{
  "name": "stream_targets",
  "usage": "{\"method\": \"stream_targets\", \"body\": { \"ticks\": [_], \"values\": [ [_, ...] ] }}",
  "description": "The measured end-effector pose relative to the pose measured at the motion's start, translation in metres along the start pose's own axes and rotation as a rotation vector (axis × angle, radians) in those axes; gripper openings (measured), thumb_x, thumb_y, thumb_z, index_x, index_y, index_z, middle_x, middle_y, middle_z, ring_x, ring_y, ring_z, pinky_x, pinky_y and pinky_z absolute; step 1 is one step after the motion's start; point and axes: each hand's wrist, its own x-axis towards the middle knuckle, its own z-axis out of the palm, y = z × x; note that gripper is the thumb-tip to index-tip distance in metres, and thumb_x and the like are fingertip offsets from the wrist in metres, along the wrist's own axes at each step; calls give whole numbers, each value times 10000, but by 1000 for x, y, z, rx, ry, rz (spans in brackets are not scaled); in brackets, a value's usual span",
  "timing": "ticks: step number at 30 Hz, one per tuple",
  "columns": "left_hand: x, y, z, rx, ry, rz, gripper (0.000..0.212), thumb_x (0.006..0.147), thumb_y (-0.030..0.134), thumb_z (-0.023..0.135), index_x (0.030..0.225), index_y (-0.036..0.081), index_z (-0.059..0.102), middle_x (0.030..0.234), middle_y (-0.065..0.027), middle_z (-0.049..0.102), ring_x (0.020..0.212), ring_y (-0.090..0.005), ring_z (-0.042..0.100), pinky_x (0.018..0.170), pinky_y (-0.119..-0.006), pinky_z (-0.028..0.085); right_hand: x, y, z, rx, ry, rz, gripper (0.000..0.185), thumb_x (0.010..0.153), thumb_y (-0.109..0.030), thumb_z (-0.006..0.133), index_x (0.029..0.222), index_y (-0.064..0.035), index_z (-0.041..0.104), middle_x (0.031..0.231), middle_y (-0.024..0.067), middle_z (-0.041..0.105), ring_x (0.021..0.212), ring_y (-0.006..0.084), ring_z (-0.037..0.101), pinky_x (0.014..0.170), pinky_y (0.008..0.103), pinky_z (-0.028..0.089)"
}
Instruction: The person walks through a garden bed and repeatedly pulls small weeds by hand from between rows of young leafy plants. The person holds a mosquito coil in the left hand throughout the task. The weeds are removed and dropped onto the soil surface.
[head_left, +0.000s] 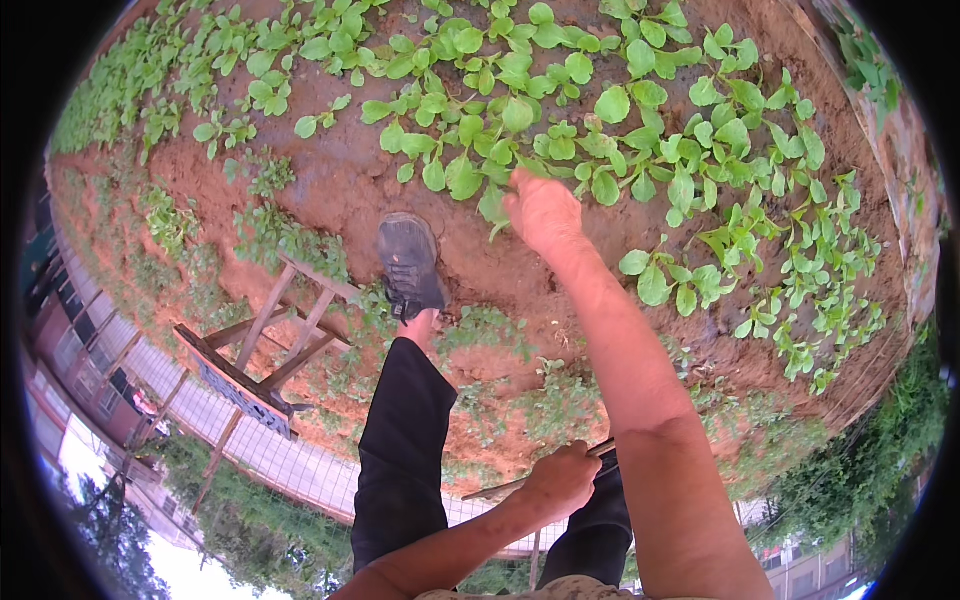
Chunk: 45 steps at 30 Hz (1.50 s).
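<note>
My right hand (546, 212) reaches into a bed of leafy green seedlings (517, 116), its fingers curled against the lower leaves. The fingertips are blurred and partly covered, so any grip on a stem cannot be made out. Near my knees, my left hand (561, 480) is closed around a slim hand tool (491, 491). A narrow, pointed end of it sticks out to the left, and a short piece shows beyond the fist on the right. My dark shoe (409, 251) stands on bare brown soil (330, 169) at the bed's edge, left of my right hand.
A small wooden stool (274, 330) stands among low weeds on the left. More seedlings (817, 262) grow at the right, beside a pale raised border (889, 172). A wire fence (300, 465) runs behind, with a paved strip and buildings beyond.
</note>
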Motion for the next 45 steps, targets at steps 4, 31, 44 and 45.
{"method": "stream_targets", "body": {
  "ticks": [4, 31, 44, 45],
  "values": [
    [1, -5, 9, 35, -38, -1, 174, 782, 98, 591, 935, 17, 616, 909, -153, 558, 829, -301, 619, 657, -396, 551, 7, 4, 2, 15, 66, -70, 387, 865, -272, 598, 1227, -147, 551, 985, 166, 672, 977, 337, 631, 864, 428, 494],
    [7, -10, 12, -110, -67, -3, 204, 828, 87, 534, 1003, -5, 588, 1006, -191, 585, 827, -356, 636, 636, -455, 549, -10, -25, 39, 211, 51, -139, 502, 849, -212, 605, 1333, -150, 491, 995, 161, 670, 963, 314, 639, 867, 419, 503],
    [9, -16, 27, 23, -5, 77, 265, 805, 101, 576, 1049, 0, 564, 943, -201, 571, 800, -353, 632, 611, -433, 552, -6, 24, 29, 470, 199, 238, 359, 862, -261, 610, 1206, -160, 593, 978, 164, 675, 889, 308, 651, 845, 405, 508],
    [9, -17, 28, 12, -2, 74, 265, 811, 107, 573, 1054, 4, 562, 944, -205, 569, 809, -360, 631, 620, -439, 550, -5, 25, 33, 444, 146, 203, 380, 868, -268, 609, 1233, -165, 580, 988, 168, 675, 910, 313, 654, 847, 423, 505]
  ]
}}
